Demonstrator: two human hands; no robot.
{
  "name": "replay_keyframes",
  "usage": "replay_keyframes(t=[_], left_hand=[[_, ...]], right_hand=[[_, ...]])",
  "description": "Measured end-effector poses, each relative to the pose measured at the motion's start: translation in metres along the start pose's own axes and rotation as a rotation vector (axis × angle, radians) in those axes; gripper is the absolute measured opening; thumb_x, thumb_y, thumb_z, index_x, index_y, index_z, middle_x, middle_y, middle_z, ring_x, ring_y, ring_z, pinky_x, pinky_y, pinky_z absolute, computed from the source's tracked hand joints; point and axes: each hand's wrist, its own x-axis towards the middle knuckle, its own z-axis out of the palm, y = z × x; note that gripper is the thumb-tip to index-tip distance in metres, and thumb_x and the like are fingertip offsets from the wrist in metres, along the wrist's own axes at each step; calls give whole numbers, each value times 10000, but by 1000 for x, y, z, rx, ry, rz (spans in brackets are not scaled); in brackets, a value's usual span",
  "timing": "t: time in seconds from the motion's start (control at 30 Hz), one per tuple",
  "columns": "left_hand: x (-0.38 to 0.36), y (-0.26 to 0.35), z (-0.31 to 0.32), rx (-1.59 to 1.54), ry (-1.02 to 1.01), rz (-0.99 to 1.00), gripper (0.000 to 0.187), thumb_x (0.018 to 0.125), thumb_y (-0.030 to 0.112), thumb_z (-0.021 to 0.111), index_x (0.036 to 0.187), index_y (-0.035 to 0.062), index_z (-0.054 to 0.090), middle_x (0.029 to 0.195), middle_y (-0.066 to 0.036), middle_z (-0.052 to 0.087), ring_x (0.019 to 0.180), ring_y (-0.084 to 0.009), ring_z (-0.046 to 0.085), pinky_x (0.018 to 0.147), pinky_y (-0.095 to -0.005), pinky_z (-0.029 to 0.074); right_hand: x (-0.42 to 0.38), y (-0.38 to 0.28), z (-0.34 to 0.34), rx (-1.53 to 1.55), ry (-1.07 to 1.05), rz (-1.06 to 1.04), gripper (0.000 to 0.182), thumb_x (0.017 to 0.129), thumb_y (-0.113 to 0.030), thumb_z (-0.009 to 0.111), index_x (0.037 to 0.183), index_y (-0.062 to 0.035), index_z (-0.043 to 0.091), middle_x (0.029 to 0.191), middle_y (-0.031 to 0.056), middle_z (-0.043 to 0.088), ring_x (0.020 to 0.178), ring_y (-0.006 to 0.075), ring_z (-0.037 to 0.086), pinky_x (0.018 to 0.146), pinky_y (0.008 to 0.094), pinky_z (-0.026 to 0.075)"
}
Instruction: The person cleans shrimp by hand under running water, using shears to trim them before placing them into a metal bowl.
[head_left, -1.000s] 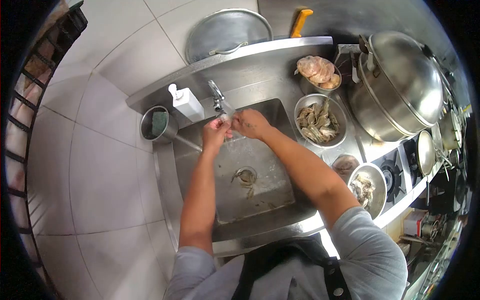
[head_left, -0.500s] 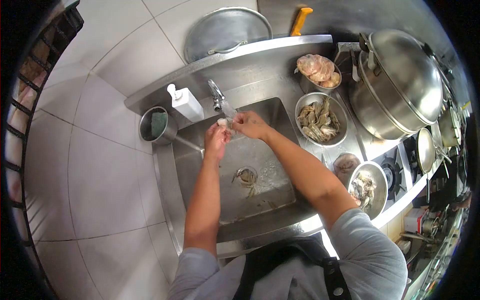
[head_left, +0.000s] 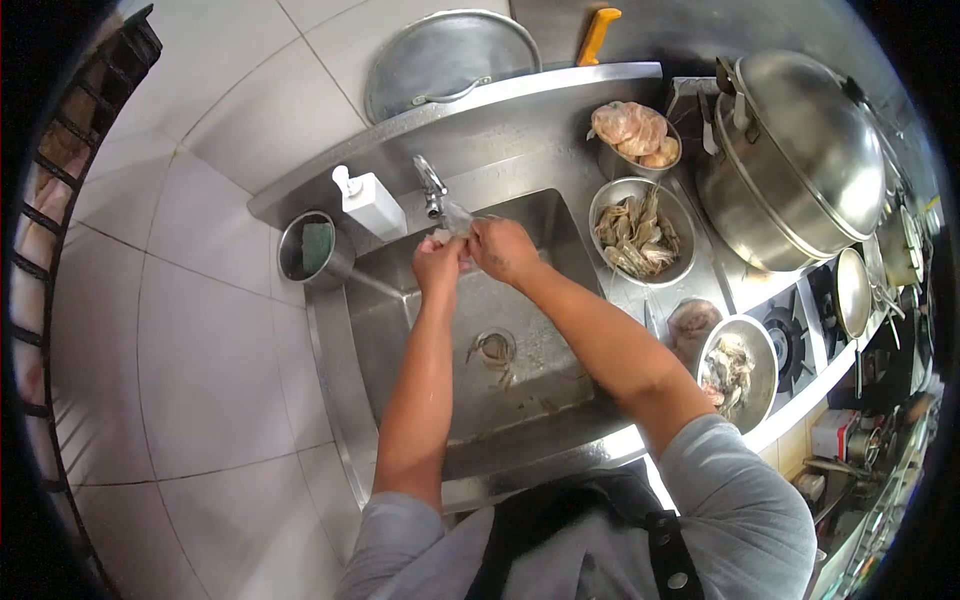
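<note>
Under the running faucet [head_left: 430, 187], my left hand [head_left: 436, 265] is closed on a small pale shrimp [head_left: 440, 236], mostly hidden by fingers and water. My right hand [head_left: 503, 250] is pressed up against it, its fingers pinched on the same shrimp. Both hands are above the back part of the steel sink [head_left: 400, 335]. Below them, shrimp shells and legs [head_left: 502, 375] lie around the drain [head_left: 494, 347]. To the right of the sink sits a steel bowl of unpeeled shrimp [head_left: 636, 235]. Nearer me, another bowl holds pale shrimp pieces [head_left: 730, 370].
A white pump bottle [head_left: 372, 207] and a steel pot with a green scouring pad [head_left: 316, 245] stand at the left. A container of pale meat [head_left: 635, 133], a large lidded steamer [head_left: 800, 165] and a gas burner [head_left: 785, 340] are at the right. An orange-handled knife [head_left: 598, 36] stands behind.
My hands have come closer together under the faucet, the left moving slightly up and right. The water now splashes over the shrimp and my fingers.
</note>
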Motion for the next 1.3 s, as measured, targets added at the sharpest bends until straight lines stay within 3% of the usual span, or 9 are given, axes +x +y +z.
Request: replay_keyframes(t=[0.17, 0.33, 0.4, 0.57, 0.87, 1.07, 1.13, 1.2, 1.3], left_hand=[[11, -11, 0, -87, -49, 59, 234, 781, 65, 665, 994, 8, 587, 898, -69, 631, 734, -151, 613, 633, -291, 525], [17, -17, -4, 40, -141, 52, 280, 755, 19, 679, 1013, 9, 570, 922, -66, 632, 768, -152, 614, 656, -289, 526], [14, -17, -3, 98, -119, 82, 293, 750, 11, 669, 1023, 7, 562, 913, -64, 635, 760, -144, 613, 649, -282, 521], [11, -28, -4, -29, -161, 26, 282, 704, -43, 637, 974, -10, 561, 859, -54, 627, 733, -133, 605, 619, -272, 513], [17, -45, -14, -354, -245, -55, 270, 790, -1, 585, 1057, 4, 549, 924, -82, 614, 715, -148, 595, 637, -288, 504], [17, -39, -10, -36, -210, 97, 275, 772, 31, 641, 1039, 9, 581, 861, -78, 646, 697, -161, 618, 644, -292, 510], [10, -31, -5, 426, -116, 248, 297, 738, 83, 716, 1007, 20, 609, 817, -66, 661, 706, -145, 625, 659, -279, 499], [6, -33, -2, 529, -94, 326, 297, 722, 104, 743, 981, 26, 620, 814, -65, 663, 704, -134, 626, 657, -273, 495], [8, -43, 1, 651, -84, 413, 291, 700, 122, 763, 935, 15, 629, 811, -86, 671, 701, -152, 634, 663, -293, 494]], right_hand=[[5, 1, -1, -6, -41, 2, 187, 795, -180, 573, 743, -8, 626, 730, 230, 615, 707, 422, 596, 652, 475, 478], [7, 4, -4, 103, -47, 36, 216, 777, -187, 577, 683, -2, 637, 682, 225, 606, 665, 427, 588, 630, 468, 473], [8, 2, -8, 120, -110, 141, 225, 791, -175, 548, 734, 14, 656, 771, 266, 621, 752, 437, 618, 707, 479, 503], [3, 4, -6, 176, -111, 294, 262, 756, -232, 582, 753, 16, 666, 782, 270, 628, 771, 434, 629, 752, 459, 507], [5, 22, -3, 285, 4, 481, 336, 711, -315, 621, 748, 17, 656, 770, 263, 637, 761, 417, 636, 717, 445, 498], [-32, 49, 1, 239, 165, 716, 391, 743, -380, 671, 762, 10, 660, 811, 259, 646, 824, 381, 651, 747, 428, 498], [-54, 63, 6, 204, 156, 745, 409, 760, -397, 684, 771, 11, 661, 840, 258, 648, 853, 374, 652, 764, 428, 499], [-77, 76, 16, -79, -197, 682, 436, 787, -403, 688, 832, 30, 664, 913, 260, 648, 912, 384, 639, 791, 434, 498], [-92, 75, 20, -10, -210, 599, 440, 782, -373, 699, 924, 42, 661, 967, 260, 647, 938, 396, 631, 822, 436, 495]])
